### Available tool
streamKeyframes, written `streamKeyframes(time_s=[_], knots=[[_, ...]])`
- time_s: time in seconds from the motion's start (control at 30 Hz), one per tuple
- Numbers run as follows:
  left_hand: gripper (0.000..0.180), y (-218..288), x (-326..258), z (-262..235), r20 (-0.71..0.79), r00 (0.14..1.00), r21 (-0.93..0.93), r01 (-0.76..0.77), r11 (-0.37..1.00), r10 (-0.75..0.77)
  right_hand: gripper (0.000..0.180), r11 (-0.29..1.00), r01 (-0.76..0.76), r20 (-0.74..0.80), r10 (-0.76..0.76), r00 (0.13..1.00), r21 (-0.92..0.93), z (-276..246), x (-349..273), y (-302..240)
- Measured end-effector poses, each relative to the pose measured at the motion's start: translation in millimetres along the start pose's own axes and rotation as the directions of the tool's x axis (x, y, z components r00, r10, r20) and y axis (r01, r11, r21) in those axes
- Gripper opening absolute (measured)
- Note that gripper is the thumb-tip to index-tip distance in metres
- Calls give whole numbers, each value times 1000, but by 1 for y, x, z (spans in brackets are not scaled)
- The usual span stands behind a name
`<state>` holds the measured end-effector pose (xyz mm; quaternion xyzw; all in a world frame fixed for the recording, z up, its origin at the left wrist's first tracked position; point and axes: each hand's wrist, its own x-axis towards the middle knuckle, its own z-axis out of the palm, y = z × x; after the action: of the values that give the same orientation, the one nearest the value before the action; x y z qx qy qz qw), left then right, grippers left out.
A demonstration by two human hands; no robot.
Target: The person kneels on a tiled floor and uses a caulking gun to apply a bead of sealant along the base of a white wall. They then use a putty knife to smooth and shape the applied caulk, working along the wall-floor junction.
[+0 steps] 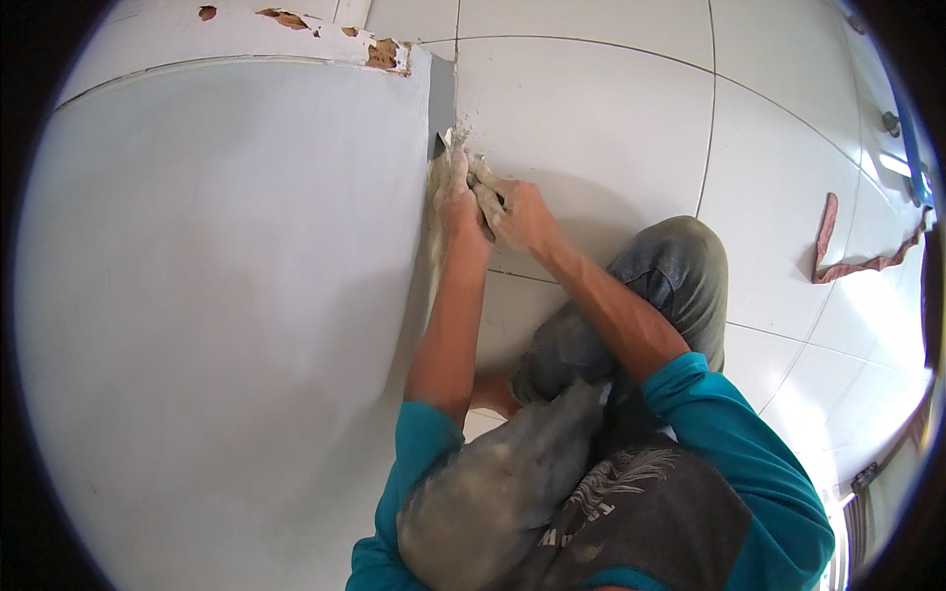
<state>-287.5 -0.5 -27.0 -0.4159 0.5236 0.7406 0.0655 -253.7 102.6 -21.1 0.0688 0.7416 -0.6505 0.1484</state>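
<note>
My left hand (pixel 459 202) is closed, its fingers smeared with pale paste, at the foot of the white panel (pixel 227 246) where it meets the tiled floor. A thin pale pointed bit (pixel 448 138) shows just past its fingertips; I cannot tell whether it is a tool or paste. Touching it from the right, my right hand (pixel 519 212) is curled with whitened fingers. What either hand holds is hidden between them. Pale paste (pixel 435 222) runs along the panel's bottom edge. A grey strip (pixel 442 94) lies just beyond my hands.
White floor tiles (pixel 581 108) with dark joints spread to the right. My bent knee (pixel 680 251) is close to my right forearm. A reddish strip (pixel 855 268) lies crooked on the floor at far right. Chipped brown patches (pixel 384 54) mark the panel's far edge.
</note>
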Motion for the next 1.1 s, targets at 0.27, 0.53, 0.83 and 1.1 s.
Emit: streamKeyframes(time_s=[0.27,0.53,0.83,1.1], knots=[[38,-2,0,-2,-25,999,42,42,998,-41,41,1000,-12,13,12,1000,-28,6,4,9],[40,10,-8,1,-88,996,244,54,968,-33,42,987,-62,-36,68,997,148,13,-2,14],[36,-1,-1,-12,-51,999,180,27,983,-18,41,994,-4,-86,13,996,110,17,-11,16],[38,-3,-1,-13,92,986,216,-154,964,137,44,995,-82,-12,83,997,52,26,-12,26]])
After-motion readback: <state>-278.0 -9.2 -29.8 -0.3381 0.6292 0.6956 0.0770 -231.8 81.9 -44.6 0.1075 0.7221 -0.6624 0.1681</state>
